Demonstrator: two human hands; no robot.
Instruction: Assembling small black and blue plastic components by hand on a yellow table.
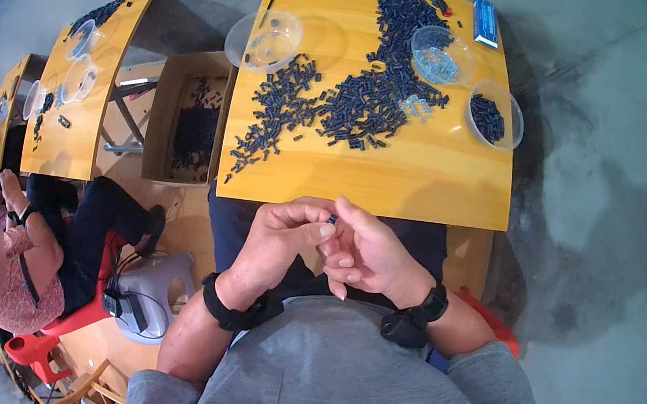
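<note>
Close in front of my body, just short of the table's near edge, my two hands meet. The thumb and fingers of my left hand pinch a small black cylindrical piece; only its end shows. My right hand is curled against the left fingertips beside that piece. Whatever the right fingers hold is hidden. Many similar black pieces lie heaped on the yellow table beyond my hands. Nearest my left hand, the heap thins out into loose pieces.
Clear plastic bowls stand on the table: one at left with few pieces, one with small blue parts, one with black pieces. A blue box lies far right. Left, a cardboard box stands beside the table; a person sits beyond.
</note>
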